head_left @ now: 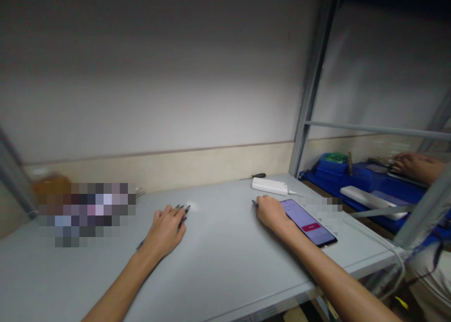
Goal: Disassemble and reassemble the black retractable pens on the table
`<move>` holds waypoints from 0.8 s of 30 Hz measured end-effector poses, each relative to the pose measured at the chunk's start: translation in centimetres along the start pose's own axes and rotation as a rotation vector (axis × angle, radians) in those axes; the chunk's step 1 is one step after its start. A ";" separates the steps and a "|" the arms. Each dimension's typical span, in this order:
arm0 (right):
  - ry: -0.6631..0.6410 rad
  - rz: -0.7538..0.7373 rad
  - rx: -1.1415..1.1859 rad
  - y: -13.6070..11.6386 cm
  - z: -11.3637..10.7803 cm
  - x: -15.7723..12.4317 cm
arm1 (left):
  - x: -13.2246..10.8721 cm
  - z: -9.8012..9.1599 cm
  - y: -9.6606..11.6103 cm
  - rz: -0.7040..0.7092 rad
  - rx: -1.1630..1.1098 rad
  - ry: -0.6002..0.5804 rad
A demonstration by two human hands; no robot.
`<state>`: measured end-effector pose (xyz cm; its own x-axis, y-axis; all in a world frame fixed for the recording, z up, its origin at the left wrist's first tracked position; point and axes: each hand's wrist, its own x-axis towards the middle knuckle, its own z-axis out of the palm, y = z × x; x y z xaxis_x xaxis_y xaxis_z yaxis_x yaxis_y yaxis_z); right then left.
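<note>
My left hand (166, 230) rests low over the grey table, its fingers closed round a few dark pens (188, 210). Their thin tips stick out past my fingertips, and one dark end shows beside my wrist. Further right, my right hand (272, 212) is closed in a fist on the tabletop. A short dark tip like a pen's (254, 203) pokes out at its left side; the rest is hidden by my fingers. Right beside that hand and forearm lies a phone (310, 223) with a lit screen, partly covered by my arm.
A white power bank (269, 186) with a cable and a dark-handled screwdriver (259, 175) lie at the back. Blurred-out items (95, 211) occupy the left. A metal frame post (306, 92) stands at the right; beyond it, another person's hand (416, 164) is over a blue surface.
</note>
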<state>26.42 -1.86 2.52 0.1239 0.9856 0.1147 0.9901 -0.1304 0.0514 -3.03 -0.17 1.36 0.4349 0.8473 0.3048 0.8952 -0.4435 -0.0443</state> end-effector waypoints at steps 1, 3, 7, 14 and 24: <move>-0.003 0.004 0.006 0.1 0.0 0.0 | 0.0 0.0 0.0 -0.004 -0.008 -0.005; -0.014 0.009 0.023 0.2 0.1 0.0 | 0.0 0.0 0.1 -0.012 -0.025 -0.016; -0.016 -0.003 0.062 0.4 0.0 0.0 | 0.0 0.3 0.0 0.009 -0.049 -0.013; -0.027 -0.037 0.116 0.3 -0.2 0.0 | -0.2 1.0 -0.2 0.112 -0.138 0.040; 0.013 0.043 -0.011 0.4 -0.6 -0.7 | -0.2 0.6 0.2 0.119 -0.097 0.007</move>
<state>26.67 -2.66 3.07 0.1652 0.9777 0.1296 0.9831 -0.1737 0.0571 -2.92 -0.23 0.75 0.5367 0.7849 0.3097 0.8234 -0.5674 0.0110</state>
